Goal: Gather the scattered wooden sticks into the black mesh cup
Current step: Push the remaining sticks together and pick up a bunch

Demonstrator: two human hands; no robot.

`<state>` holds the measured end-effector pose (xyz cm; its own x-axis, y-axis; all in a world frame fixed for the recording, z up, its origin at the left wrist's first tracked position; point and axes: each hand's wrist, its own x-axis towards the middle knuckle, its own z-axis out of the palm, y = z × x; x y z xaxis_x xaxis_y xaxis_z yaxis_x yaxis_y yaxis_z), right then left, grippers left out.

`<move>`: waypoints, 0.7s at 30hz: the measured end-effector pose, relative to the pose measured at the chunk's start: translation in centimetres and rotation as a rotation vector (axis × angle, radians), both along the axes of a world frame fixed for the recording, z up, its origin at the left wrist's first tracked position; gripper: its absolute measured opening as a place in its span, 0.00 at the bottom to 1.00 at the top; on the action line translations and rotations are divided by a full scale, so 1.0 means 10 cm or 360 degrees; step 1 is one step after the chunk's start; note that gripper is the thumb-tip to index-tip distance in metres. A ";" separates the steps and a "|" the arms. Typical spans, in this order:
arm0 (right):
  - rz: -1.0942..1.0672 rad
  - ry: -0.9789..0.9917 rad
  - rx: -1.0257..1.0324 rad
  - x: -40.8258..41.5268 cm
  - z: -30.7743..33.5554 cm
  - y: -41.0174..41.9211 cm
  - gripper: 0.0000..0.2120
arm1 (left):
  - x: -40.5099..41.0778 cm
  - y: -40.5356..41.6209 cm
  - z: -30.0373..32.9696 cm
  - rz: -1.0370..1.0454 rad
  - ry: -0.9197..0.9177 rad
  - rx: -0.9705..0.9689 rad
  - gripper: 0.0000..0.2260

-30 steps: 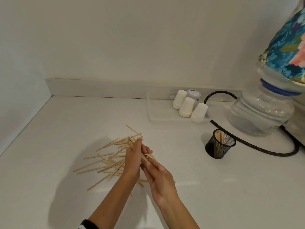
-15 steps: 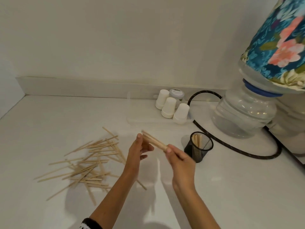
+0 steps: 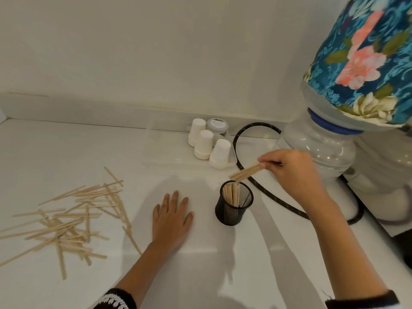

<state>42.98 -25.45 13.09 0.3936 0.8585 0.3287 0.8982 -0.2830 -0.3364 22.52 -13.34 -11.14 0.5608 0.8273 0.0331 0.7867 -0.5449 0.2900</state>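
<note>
Since half a second ago, the small bundle of sticks has been carried over by the right hand and is now angled down with its lower tips just at the rim of the black mesh cup. Back then the bundle was being passed between both hands, off to the left of the cup. It's pinched at the upper end between the right thumb and fingertips, not let go yet.

The cup is already holding a clump of sticks standing upright inside, so this batch is probably about to be dropped in with them.

The left hand has been taken off the bundle and is laid flat on the white counter, fingers spread, nothing held, between the cup and the pile.

Plenty of work is left though: a big scattered pile of sticks is still lying on the counter to the left, well apart from the cup. So probably several more trips.

Behind the cup, some white paper cups, a black cable and a water bottle can be seen.
</note>
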 end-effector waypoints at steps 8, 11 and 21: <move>0.0248 -0.0256 -0.0944 0.04 -0.36 0.36 0.12 | -0.01 -0.03 0.00 0.0020 -0.0001 0.0086 0.25; 0.0302 -0.0126 -0.1164 0.04 -0.55 0.46 0.13 | -0.01 -0.04 0.03 0.0027 -0.0018 0.0082 0.24; 0.0268 -0.0149 -0.0939 0.10 -0.49 0.50 0.12 | -0.01 -0.03 0.03 0.0046 -0.0015 0.0072 0.24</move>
<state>44.00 -20.48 8.22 0.2293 0.9538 -0.1940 0.9648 -0.2491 -0.0843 22.46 -13.63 -10.83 0.5364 0.8405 0.0759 0.7996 -0.5350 0.2729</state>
